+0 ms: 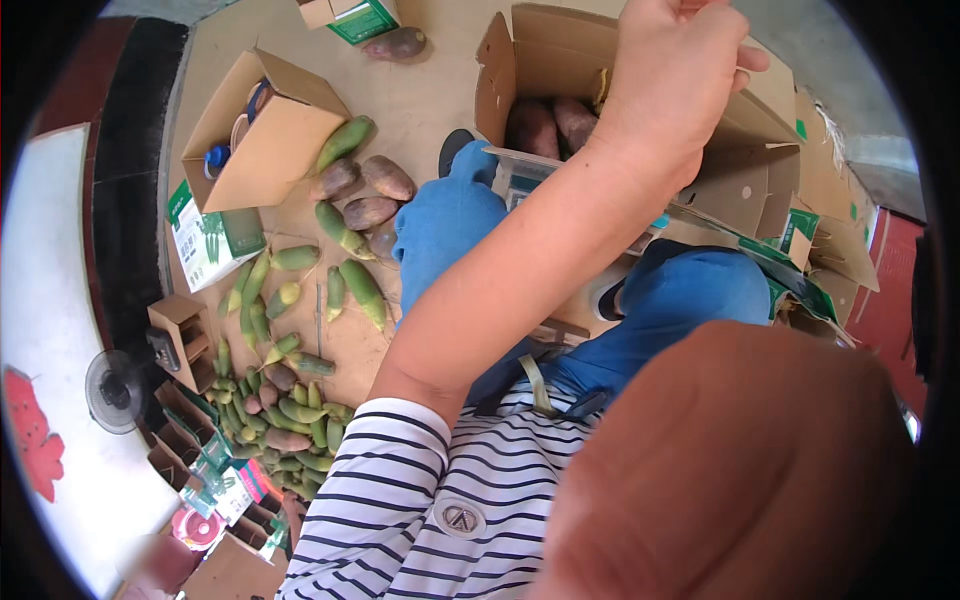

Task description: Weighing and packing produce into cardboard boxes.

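Note:
My left hand [685, 75] is raised above an open cardboard box [565, 38]. Its visible fingers look curled, but the frame's top edge cuts off part of the hand, and I cannot make out what they hold. Inside the box, several purplish-brown root vegetables [532, 130] lie near the left wall, beside a small yellow item [601, 88]. A large, blurred, skin-coloured shape, apparently my right hand [740, 460], is very close at the lower right. Its fingers cannot be told apart, and nothing held shows there.
Green radishes [362, 290] and purplish roots [370, 212] lie on the floor left of my knees, with a larger pile [290, 410] nearer. A tilted carton [265, 140] holds a blue-capped item. A fan [112, 390] stands far left; opened cartons [815, 240] lie right.

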`<state>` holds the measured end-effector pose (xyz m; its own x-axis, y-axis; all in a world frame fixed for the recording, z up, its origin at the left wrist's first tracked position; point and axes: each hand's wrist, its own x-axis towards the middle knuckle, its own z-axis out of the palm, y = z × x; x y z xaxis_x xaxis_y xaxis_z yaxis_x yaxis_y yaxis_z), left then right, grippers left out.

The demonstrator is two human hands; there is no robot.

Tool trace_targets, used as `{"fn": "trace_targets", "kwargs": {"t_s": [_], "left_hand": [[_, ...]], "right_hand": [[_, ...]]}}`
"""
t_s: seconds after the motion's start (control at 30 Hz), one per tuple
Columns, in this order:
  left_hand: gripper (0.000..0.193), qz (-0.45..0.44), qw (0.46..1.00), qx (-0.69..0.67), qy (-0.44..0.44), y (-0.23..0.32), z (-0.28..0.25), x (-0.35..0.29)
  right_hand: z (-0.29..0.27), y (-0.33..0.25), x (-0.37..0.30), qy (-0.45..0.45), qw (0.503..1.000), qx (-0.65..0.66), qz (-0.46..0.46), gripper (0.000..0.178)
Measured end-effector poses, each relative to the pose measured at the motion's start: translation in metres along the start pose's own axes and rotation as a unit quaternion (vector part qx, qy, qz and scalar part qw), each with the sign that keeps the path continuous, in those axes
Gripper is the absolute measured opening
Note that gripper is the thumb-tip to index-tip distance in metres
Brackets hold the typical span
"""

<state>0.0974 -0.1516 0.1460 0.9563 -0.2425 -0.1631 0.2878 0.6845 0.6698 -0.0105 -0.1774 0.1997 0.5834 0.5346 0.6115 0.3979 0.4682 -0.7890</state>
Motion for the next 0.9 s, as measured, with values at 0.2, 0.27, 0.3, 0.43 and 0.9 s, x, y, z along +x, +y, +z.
{"fn": "trace_targets", "kwargs": {"t_s": [0.2,0.27,0.3,0.43,0.9], "left_hand": [[0.028,0.006,0.999,-0.031,-0.029,-0.018,-0.019,0.009],[0.026,0.038,0.999,-0.035,-0.004,-0.030,-0.016,0.016],[0.027,0.028,0.999,-0.043,-0.004,-0.031,-0.015,0.016],[0.027,0.010,0.999,-0.035,0.001,-0.026,-0.010,0.006],[0.034,0.060,0.998,0.030,0.007,-0.013,-0.014,0.003]], "right_hand": [[0.006,0.031,0.027,0.001,1.000,0.018,-0.011,0.015],[-0.009,0.027,0.018,-0.001,1.000,0.021,-0.014,0.015],[-0.008,0.031,0.021,-0.003,1.000,0.024,-0.017,0.016],[0.008,0.014,0.012,-0.002,0.999,0.024,-0.032,0.016],[0.014,0.031,0.027,0.003,0.998,0.037,-0.049,0.020]]}}
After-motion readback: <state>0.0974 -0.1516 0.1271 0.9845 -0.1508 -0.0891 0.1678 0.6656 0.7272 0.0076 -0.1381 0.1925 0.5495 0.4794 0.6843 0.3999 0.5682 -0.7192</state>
